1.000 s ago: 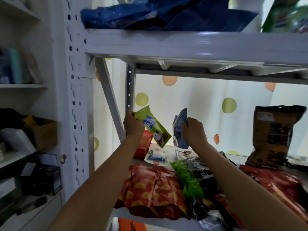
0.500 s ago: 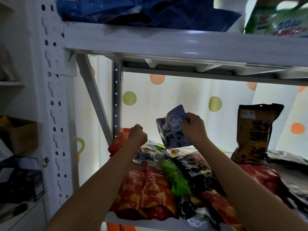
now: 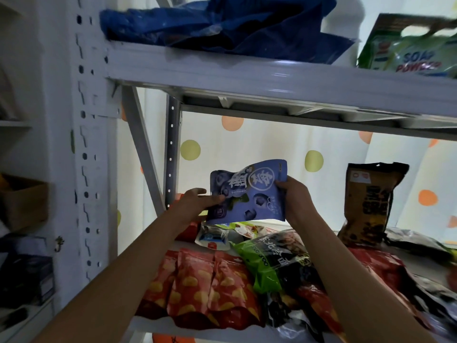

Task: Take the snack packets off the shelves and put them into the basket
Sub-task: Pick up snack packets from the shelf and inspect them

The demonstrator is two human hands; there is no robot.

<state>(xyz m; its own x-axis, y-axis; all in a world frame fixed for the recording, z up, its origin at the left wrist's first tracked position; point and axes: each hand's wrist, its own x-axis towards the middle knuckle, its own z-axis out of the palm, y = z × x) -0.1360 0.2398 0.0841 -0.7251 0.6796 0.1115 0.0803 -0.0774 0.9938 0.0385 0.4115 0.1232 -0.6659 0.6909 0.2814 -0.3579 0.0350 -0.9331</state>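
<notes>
Both hands held a blue packet [image 3: 249, 191] up above the shelf [image 3: 272, 78]: the right hand [image 3: 295, 199] gripped its right edge with curled fingers, and the left hand [image 3: 197, 201] pinched its left edge between thumb and fingers. Below it, red packets [image 3: 205, 288] lay at the front of the lower shelf, touching a green and black packet [image 3: 274, 258]. Further right, a brown packet [image 3: 371, 201] stood upright. No basket was in view

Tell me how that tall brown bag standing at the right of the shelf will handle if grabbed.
The tall brown bag stands upright and leans slightly, so a push would probably tip it. Its crinkled film suggests a floppy, light pouch. Gripping the top seam seems safest.
</notes>
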